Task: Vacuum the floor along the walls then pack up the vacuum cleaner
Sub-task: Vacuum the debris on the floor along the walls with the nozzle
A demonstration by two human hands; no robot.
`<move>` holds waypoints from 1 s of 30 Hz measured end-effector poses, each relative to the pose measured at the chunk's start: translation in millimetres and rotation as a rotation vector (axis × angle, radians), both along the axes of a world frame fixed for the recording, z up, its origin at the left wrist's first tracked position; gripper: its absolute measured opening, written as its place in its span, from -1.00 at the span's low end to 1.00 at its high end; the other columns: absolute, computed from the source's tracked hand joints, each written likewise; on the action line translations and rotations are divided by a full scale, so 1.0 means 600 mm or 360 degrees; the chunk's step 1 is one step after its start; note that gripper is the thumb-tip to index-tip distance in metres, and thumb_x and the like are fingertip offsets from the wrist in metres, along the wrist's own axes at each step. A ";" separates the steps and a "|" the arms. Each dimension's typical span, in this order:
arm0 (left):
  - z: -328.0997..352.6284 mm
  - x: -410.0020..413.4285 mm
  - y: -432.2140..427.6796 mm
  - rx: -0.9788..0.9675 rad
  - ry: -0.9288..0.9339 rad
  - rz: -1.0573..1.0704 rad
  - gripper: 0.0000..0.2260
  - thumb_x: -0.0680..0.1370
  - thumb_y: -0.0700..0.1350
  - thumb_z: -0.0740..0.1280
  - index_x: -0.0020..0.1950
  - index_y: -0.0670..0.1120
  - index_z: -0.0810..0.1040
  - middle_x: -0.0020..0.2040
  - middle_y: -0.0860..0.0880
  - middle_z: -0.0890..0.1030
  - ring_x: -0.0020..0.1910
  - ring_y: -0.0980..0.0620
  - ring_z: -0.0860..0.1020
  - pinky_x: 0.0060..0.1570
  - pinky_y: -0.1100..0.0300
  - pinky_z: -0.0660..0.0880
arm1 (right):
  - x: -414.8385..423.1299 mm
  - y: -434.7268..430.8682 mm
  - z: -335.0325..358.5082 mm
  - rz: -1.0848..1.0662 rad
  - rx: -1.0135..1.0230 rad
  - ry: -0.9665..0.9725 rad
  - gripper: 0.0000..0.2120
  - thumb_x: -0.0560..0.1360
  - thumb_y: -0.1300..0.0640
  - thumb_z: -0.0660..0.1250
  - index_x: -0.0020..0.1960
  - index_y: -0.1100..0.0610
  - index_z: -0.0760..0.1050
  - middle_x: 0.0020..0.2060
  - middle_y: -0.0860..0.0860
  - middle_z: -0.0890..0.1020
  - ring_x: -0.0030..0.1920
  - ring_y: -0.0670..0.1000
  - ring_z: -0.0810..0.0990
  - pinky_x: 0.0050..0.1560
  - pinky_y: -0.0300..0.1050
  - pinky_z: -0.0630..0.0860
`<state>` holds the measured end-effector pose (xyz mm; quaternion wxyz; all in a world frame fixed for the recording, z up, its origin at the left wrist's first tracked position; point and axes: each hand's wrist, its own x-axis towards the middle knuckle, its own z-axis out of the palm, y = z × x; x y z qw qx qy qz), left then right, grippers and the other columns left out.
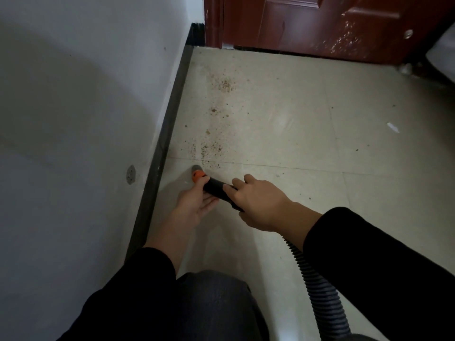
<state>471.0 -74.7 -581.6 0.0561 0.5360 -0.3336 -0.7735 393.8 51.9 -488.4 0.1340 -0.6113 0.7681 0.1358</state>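
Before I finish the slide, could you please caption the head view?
The left hand and right hand hold the vacuum nozzle beside the baseboard, short of scattered crumbs.

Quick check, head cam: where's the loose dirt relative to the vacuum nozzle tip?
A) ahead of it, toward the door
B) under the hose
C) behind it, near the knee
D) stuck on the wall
A: the brown crumbs lie on the floor tiles just past the tip of the nozzle, between it and the red door.
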 end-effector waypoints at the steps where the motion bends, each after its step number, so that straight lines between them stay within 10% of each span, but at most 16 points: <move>1: 0.000 -0.003 0.004 -0.0001 0.0001 -0.0006 -0.73 0.59 -0.04 0.34 0.16 -0.21 0.50 -0.04 -0.16 0.63 -0.06 0.00 0.63 -0.28 0.24 0.57 | -0.002 0.004 0.000 -0.0009 0.0007 -0.0001 -0.54 0.55 0.17 0.25 0.42 0.18 0.24 0.17 0.12 0.45 0.10 0.12 0.41 -0.23 -0.06 0.27; 30: 0.022 -0.108 0.070 0.0048 -0.0039 -0.0533 -0.78 0.59 -0.09 0.35 0.06 -0.24 0.48 -0.13 -0.20 0.63 -0.18 -0.05 0.65 -0.29 0.15 0.62 | -0.047 0.108 0.000 -0.0439 0.0037 0.0027 -0.55 0.54 0.19 0.23 0.40 0.12 0.24 0.13 0.06 0.44 0.09 0.09 0.39 -0.22 -0.08 0.26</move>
